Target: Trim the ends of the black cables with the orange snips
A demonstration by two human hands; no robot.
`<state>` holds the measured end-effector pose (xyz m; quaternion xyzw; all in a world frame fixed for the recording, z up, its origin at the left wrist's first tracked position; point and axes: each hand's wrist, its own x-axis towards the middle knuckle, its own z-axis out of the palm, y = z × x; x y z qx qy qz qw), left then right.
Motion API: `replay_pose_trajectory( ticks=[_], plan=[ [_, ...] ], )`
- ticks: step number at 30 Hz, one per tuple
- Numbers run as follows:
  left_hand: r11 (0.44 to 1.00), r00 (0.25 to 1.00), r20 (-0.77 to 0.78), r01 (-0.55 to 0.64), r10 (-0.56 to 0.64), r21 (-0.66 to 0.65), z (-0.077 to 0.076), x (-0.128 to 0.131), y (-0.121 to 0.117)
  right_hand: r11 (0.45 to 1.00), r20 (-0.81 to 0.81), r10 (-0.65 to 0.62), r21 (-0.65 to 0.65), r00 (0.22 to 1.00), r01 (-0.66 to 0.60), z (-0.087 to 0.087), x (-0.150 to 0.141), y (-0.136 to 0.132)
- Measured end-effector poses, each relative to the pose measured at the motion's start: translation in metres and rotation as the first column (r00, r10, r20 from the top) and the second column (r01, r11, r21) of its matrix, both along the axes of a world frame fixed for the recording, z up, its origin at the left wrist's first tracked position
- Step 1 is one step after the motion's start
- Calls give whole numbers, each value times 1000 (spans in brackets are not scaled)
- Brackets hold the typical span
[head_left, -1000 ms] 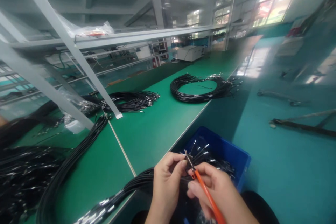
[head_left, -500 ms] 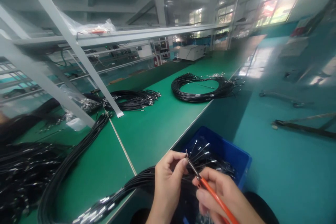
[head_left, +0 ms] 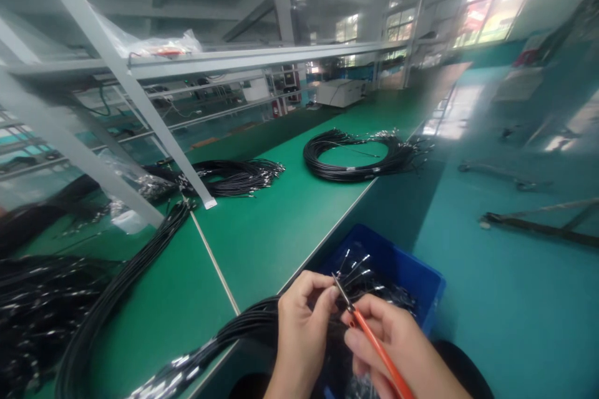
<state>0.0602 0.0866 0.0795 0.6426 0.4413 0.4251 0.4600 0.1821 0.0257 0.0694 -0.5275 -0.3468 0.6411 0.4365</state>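
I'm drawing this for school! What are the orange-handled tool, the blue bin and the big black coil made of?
Orange-handled tool: grey, shiny tip, probably metal; smooth orange handle, perhaps plastic-coated.
Blue bin: likely smooth, hard plastic, since its walls look stiff and evenly coloured.
Black coil: soft-shining strands, maybe plastic or rubber covered; silvery ends look like metal.

tool (head_left: 369, 331): handle (head_left: 381, 352) in smooth plastic, slight sheen; narrow tip (head_left: 343, 290) in shiny metal. coiled cables (head_left: 341, 173): smooth sheathing, plastic-looking, satin gloss; cable ends (head_left: 274, 169) bright, metal-looking. bin (head_left: 402, 262): smooth plastic, soft shine. bench (head_left: 262, 237): smooth top, near matt, exact material hard to tell; edging strip (head_left: 214, 262) smooth, plain. shelf frame (head_left: 156, 124): looks like painted metal, smooth, low gloss. bag (head_left: 171, 47): clear plastic film, crinkled, glossy. floor (head_left: 515, 299): smooth, glossy, mirror-like in bright patches.
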Motion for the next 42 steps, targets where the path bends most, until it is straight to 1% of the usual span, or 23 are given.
replay_pose_trajectory(
  ticks=[2, 3, 5, 6, 7, 9, 10, 11, 14, 17, 18, 19, 21, 23, 25, 27, 31, 34, 36, 38, 39, 40, 42],
  plan=[
    [1000, 1000, -15, -16, 16, 17, -1, 0, 1, 999, 35, -31, 22, 999, 30, -5, 0, -4],
    [999, 999, -25, -22, 22, 28, -1, -1, 1, 996, 60, -71, 58, 996, 67, -6, 0, -6],
    [999, 998, -53, -22, 24, 46, -2, -1, 1, 965, 105, -223, 162, 969, 204, -8, -1, -9],
    [998, 997, -70, -17, 21, 53, -2, -1, 1, 929, 121, -327, 223, 937, 296, -7, -1, -9],
    [998, 996, -89, -9, 14, 57, -2, -1, 1, 879, 130, -431, 282, 893, 384, -5, -2, -8],
    [998, 993, -121, 6, 1, 60, -1, -1, 0, 775, 117, -582, 380, 805, 505, 0, -5, -2],
    [998, 991, -132, 17, -9, 60, 0, 0, -1, 737, 104, -618, 420, 779, 529, 2, -6, 2],
    [998, 990, -141, 27, -18, 61, 0, 0, -3, 713, 87, -633, 453, 769, 536, 4, -8, 7],
    [995, 985, -170, 46, -31, 85, 1, 1, -5, 667, 31, -652, 499, 757, 553, 3, -13, 22],
    [993, 981, -191, 56, -35, 101, 2, 2, -6, 628, -9, -687, 495, 726, 600, -1, -18, 29],
    [994, 982, -185, 56, -38, 94, 2, 2, -6, 636, -44, -674, 474, 738, 609, -2, -19, 29],
    [995, 985, -169, 51, -37, 81, 3, 2, -7, 657, -99, -641, 443, 761, 611, -2, -21, 29],
    [999, 993, -113, 40, -36, 34, 3, 2, -7, 714, -245, -546, 363, 801, 598, 0, -24, 26],
    [999, 998, -43, 33, -34, -24, 3, 1, -7, 755, -368, -479, 290, 797, 588, 2, -28, 24],
    [996, 999, 24, 42, -40, -75, 4, 0, -7, 774, -437, -455, 236, 776, 587, 4, -30, 24],
    [991, 995, 82, 61, -51, -122, 4, -1, -5, 783, -466, -449, 207, 762, 587, 3, -31, 24],
    [979, 983, 166, 105, -75, -177, 3, -3, 1, 787, -447, -454, 205, 771, 582, -1, -27, 25],
    [979, 983, 165, 114, -86, -168, 4, -3, 3, 778, -391, -485, 217, 782, 590, 1, -22, 22],
    [987, 991, 108, 97, -83, -129, 5, -4, 2, 755, -335, -536, 221, 775, 617, 4, -19, 19],
    [996, 998, 8, 69, -68, -61, 8, -3, 0, 736, -275, -579, 227, 767, 637, 5, -16, 15],
    [998, 997, -45, 59, -60, -23, 9, -3, -1, 737, -253, -585, 231, 770, 636, 5, -13, 13],
    [999, 994, -93, 53, -51, 15, 10, -3, -2, 747, -240, -578, 231, 780, 624, 4, -10, 10],
    [996, 986, -164, 46, -33, 79, 11, -2, -4, 804, -230, -510, 216, 829, 554, 0, -2, 4]
  ],
)
